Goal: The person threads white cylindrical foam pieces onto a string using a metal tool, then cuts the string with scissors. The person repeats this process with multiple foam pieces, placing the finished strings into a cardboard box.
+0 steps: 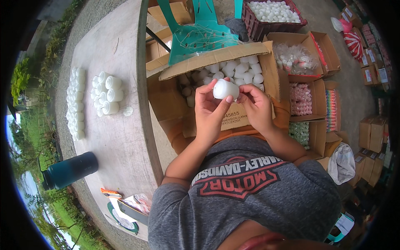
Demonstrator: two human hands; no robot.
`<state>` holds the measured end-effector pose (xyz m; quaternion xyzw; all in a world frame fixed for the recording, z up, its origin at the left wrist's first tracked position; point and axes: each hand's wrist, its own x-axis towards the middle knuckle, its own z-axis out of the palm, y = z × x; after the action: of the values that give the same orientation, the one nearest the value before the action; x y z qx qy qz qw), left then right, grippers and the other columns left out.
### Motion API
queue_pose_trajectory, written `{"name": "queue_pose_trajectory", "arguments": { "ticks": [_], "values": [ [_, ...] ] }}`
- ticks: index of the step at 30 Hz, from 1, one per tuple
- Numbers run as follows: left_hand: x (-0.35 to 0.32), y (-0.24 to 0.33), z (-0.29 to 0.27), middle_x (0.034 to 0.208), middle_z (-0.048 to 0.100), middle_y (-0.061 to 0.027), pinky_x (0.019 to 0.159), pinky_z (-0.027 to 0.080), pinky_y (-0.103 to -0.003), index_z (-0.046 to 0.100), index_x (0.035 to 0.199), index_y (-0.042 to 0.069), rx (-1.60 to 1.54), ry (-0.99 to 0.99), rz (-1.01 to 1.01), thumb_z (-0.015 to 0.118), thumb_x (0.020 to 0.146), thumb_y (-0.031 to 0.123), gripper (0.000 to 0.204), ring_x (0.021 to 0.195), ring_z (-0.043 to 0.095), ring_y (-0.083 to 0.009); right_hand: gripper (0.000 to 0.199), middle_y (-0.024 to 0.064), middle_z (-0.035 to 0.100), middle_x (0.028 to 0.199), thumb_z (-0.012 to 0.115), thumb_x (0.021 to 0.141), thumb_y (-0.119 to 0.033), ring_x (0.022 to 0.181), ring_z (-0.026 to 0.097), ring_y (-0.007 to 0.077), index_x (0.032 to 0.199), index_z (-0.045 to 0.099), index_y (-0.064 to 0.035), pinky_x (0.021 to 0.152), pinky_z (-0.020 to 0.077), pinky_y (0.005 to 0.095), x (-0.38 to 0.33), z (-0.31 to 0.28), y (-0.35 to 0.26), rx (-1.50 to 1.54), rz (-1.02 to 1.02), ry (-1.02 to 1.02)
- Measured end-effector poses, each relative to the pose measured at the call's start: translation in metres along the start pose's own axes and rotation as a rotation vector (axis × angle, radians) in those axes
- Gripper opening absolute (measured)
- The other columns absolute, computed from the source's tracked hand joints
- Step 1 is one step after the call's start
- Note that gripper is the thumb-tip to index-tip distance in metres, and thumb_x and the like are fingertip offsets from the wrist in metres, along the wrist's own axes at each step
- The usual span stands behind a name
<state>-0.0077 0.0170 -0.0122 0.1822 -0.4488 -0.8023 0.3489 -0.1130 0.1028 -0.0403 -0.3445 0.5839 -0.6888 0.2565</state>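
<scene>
Above an open cardboard box (266, 66) of white bottles, left hand (208, 110) and right hand (256, 106) both clamped on one white bottle (225, 88)

Both hands on one white bottle over an open box.
Left hand (209, 109) and right hand (255, 106) grip bottle (225, 89); box (233, 68) holds more; bottle rows (89, 98) stand far left on table (121, 141).

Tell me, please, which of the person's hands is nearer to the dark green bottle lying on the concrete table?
Left. The left hand is on the bottle's side of the white jar both hands hold; the right hand is beyond it.
</scene>
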Motion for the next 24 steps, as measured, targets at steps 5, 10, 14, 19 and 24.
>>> {"name": "queue_pose_trajectory", "arguments": {
  "ticks": [5, 10, 14, 19, 24],
  "values": [
    [0.007, -0.008, -0.008, 0.126, 0.051, -0.0178, 0.087, 0.049, -0.032, 0.044, 0.117, 0.005, 0.274, -0.018, 0.162, 0.066, 0.079, -0.004, 0.045, 0.108, 0.056, -0.0217, 0.016, 0.0084, 0.060, 0.088, 0.067, 0.079, -0.003, 0.083, 0.057, 0.0193, 0.094, 0.063, -0.0020, 0.071, 0.0460, 0.0284, 0.011, -0.002, -0.022, -0.372, -0.308, 0.145],
    [0.007, -0.007, -0.009, 0.115, 0.059, -0.0148, 0.082, 0.051, -0.032, 0.054, 0.110, 0.002, 0.913, -0.089, 0.470, 0.072, 0.068, -0.003, 0.045, 0.103, 0.060, -0.0258, 0.018, 0.0059, 0.059, 0.091, 0.070, 0.075, -0.004, 0.082, 0.056, 0.0217, 0.092, 0.065, -0.0051, 0.070, 0.0468, 0.0314, 0.011, -0.003, -0.025, -0.514, -0.460, 0.065],
    [0.009, -0.004, -0.011, 0.114, 0.059, -0.0142, 0.081, 0.051, -0.035, 0.055, 0.109, 0.004, 1.062, -0.133, 0.498, 0.071, 0.068, 0.000, 0.044, 0.101, 0.059, -0.0307, 0.011, 0.0058, 0.058, 0.093, 0.065, 0.080, -0.004, 0.081, 0.057, 0.0208, 0.090, 0.059, -0.0048, 0.068, 0.0474, 0.0313, 0.013, -0.007, -0.025, -0.737, -0.561, 0.013],
    [0.008, -0.011, -0.007, 0.113, 0.056, -0.0155, 0.082, 0.049, -0.038, 0.056, 0.107, 0.006, 1.101, -0.263, 0.245, 0.065, 0.075, 0.005, 0.034, 0.099, 0.058, -0.0327, 0.009, 0.0152, 0.054, 0.098, 0.043, 0.096, -0.009, 0.078, 0.058, 0.0189, 0.102, 0.044, -0.0028, 0.070, 0.0514, 0.0302, 0.005, 0.000, -0.042, 0.168, -0.203, -0.131],
    [0.014, -0.040, -0.029, 0.113, 0.057, -0.0116, 0.083, 0.046, -0.041, 0.063, 0.090, 0.005, 1.107, -0.373, 0.245, 0.064, 0.080, 0.012, 0.012, 0.099, 0.056, -0.0316, 0.017, 0.0152, 0.051, 0.095, 0.041, 0.097, -0.016, 0.076, 0.056, 0.0181, 0.109, 0.039, -0.0047, 0.065, 0.0553, 0.0304, -0.001, -0.007, -0.096, 0.253, -0.540, -0.146]
  ]
}}
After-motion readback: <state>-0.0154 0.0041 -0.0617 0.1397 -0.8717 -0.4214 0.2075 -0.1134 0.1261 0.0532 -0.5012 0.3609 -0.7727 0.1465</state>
